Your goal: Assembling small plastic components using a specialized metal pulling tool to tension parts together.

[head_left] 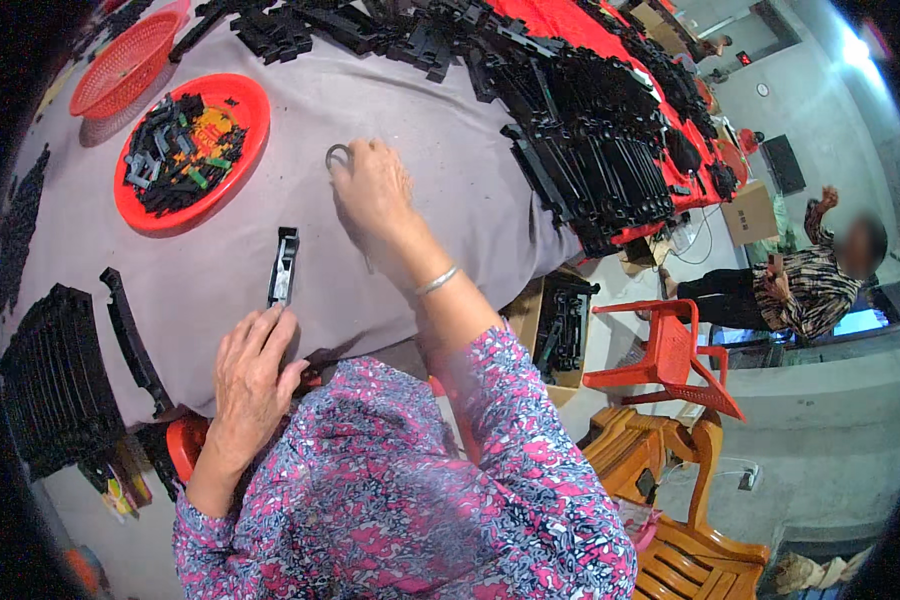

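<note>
Head view: on a worktop (440, 150) covered in grey cloth, the left hand (255, 370) lies near the front edge, fingers extended and close together, their tips at the near end of a narrow black-and-grey channel-shaped part (284, 262). Whether they pinch it cannot be told. That part points away from the body, with bare cloth on both sides of it. Farther in, the right hand (375, 185) is bent narrow, fingers down beside a dark loop (338, 155); the palm hides whether it is gripped.

Ahead of the left hand sits a round red tray (261, 115) of small black, grey and green pieces, with a red basket (125, 65) beyond it. Leftward, a lone black strip (133, 340) reaches toward the front edge, beside a row of black strips (55, 380) at the worktop's left corner. Packed black parts (595, 150) bound the right side, leaving a broad clear stretch between them and the right hand.
</note>
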`<control>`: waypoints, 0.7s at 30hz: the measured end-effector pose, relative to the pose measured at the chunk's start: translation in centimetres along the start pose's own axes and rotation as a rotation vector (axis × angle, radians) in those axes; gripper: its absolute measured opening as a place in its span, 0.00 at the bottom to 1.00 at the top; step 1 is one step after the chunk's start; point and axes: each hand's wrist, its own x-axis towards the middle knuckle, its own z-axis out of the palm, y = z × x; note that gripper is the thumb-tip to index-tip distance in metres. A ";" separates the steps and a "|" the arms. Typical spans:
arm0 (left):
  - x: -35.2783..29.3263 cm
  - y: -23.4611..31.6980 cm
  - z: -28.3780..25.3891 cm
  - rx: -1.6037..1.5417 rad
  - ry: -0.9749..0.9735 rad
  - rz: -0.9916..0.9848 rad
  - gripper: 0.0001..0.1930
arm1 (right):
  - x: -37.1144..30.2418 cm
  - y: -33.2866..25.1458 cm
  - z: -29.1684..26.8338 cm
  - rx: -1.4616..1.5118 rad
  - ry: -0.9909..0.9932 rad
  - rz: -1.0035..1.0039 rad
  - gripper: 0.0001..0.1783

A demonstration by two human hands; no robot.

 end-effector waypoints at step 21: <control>-2.6 -0.2 2.2 0.046 0.182 -0.105 0.41 | -11.6 -4.9 2.4 -0.054 -0.293 -0.505 0.15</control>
